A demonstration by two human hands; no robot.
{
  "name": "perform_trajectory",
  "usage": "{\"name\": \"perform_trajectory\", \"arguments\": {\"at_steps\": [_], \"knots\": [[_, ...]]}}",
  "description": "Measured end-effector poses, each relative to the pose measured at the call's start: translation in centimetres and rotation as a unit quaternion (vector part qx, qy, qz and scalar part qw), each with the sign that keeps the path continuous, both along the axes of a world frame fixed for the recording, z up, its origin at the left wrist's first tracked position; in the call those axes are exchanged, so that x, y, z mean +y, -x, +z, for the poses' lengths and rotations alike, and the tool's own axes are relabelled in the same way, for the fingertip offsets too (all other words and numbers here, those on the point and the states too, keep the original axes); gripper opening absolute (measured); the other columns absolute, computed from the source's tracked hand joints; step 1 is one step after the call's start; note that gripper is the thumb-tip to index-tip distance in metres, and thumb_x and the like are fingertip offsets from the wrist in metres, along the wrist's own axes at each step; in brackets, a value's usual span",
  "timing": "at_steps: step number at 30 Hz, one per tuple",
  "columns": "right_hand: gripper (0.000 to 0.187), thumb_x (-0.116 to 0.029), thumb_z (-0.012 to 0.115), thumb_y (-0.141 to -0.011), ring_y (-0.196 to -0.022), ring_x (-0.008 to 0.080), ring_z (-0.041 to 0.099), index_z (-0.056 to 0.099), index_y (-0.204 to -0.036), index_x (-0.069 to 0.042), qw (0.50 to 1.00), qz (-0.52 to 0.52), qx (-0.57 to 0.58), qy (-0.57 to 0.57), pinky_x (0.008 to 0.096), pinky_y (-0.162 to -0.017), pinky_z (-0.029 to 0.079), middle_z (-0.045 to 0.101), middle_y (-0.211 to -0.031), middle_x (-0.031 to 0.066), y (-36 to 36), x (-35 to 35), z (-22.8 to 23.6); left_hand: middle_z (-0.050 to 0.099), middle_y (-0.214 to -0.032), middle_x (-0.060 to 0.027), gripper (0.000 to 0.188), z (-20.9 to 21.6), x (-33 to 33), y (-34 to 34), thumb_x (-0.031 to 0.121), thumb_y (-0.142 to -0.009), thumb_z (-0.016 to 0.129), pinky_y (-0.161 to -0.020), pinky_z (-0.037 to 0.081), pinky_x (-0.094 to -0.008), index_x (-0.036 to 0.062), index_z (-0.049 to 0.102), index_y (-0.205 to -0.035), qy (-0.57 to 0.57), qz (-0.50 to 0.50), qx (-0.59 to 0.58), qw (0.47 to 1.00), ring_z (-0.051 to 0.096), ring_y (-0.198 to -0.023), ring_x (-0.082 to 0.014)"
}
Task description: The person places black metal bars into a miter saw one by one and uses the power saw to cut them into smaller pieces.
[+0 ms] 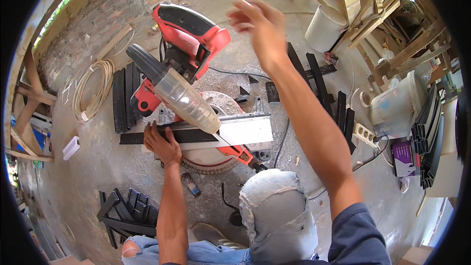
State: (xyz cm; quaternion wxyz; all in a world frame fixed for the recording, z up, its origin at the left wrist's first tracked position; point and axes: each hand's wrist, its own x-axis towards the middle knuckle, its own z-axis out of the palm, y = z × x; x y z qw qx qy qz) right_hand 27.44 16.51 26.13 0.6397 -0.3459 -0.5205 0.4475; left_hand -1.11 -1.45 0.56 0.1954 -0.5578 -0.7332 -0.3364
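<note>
A red and black mitre saw (184, 44) stands on the floor with its head raised and tilted left. Its clear plastic dust container (189, 100) partly hides the saw base. Across the base lies a black strip (196, 136) against the fence, beside a white flat panel (247, 131) on the right. My left hand (164, 145) holds the strip's left part, fingers spread over it. Raised to the right of the saw's handle, my right hand (260, 27) is empty, slightly blurred, its fingers loosely apart and touching nothing.
Black strips lie left (126, 98) and right (321, 86) of the saw, with small black offcuts (244, 91) behind it. A black frame pile (128, 213) sits near my left knee. Coiled cable (95, 91), a white bucket (326, 28) and a power strip (365, 135) surround the work.
</note>
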Motion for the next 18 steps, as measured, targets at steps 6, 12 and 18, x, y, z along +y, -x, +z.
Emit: {"name": "perform_trajectory", "arguments": {"at_steps": [6, 12, 18], "knots": [[0.014, -0.013, 0.070, -0.097, -0.062, 0.0084, 0.060, 0.074, -0.093, 0.000, 0.975, -0.025, -0.217, 0.046, 0.0283, -0.057, 0.049, 0.069, -0.070, 0.0051, -4.9, -10.4, -15.8, 0.056, -0.134, -0.0203, 0.075, 0.0, -0.5, 3.5, 0.053, -0.089, 0.076, -0.103, 0.042, -0.0604, 0.0027, 0.052, -0.140, 0.038, 0.286, -0.150, 0.946, 0.050, -0.129, -0.0426], [0.036, -0.037, 0.070, -0.096, -0.082, 0.0375, 0.075, 0.073, -0.095, -0.002, 0.854, 0.109, -0.492, 0.126, 0.0497, -0.075, 0.058, 0.075, -0.085, 0.0215, -1.1, -13.4, -21.2, 0.068, -0.118, -0.0228, 0.075, -0.5, 0.0, 7.6, 0.055, -0.078, 0.085, -0.099, 0.049, -0.0563, -0.0040, 0.065, -0.119, 0.127, 0.410, -0.357, 0.829, 0.064, -0.112, -0.0446], [0.037, -0.033, 0.069, -0.095, -0.088, 0.0414, 0.074, 0.066, -0.103, 0.003, 0.821, 0.113, -0.551, 0.102, 0.0511, -0.078, 0.060, 0.073, -0.095, 0.0255, 2.7, -13.7, -22.0, 0.071, -0.082, -0.0113, 0.055, -3.0, -2.2, 14.9, 0.052, -0.079, 0.085, -0.080, 0.048, -0.0445, 0.0002, 0.075, -0.092, 0.079, 0.167, -0.568, 0.802, 0.065, -0.077, -0.0256]]}}
